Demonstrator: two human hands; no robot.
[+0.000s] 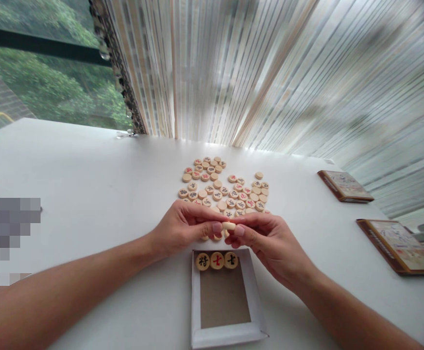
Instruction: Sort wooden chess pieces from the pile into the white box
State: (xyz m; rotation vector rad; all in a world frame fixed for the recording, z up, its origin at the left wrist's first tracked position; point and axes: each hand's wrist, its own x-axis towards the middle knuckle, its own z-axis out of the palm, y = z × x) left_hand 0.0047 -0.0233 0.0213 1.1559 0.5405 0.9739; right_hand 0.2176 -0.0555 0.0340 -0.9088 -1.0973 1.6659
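Observation:
One round wooden piece [228, 226] is pinched between my two hands, just above the far edge of an open box [257, 311]. My left hand [188, 223] grips its left side with thumb and fingers. On its right side, the thumb and fingers of my right hand [264, 236] hold it too. Three larger-looking pieces lie in a row at the box's far end: a black-marked one [202, 261], a red-marked one [217, 260] and another black-marked one [231, 260]. Behind my hands, several loose pieces [217, 195] are spread out, partly hidden by my fingers.
On the white table [106, 180], two flat brown-edged boxes lie at the right, one farther back [345, 185] and one nearer [401, 245]. A striped string curtain [212, 73] hangs behind the table's far edge. A blurred, pixelated patch covers the far left.

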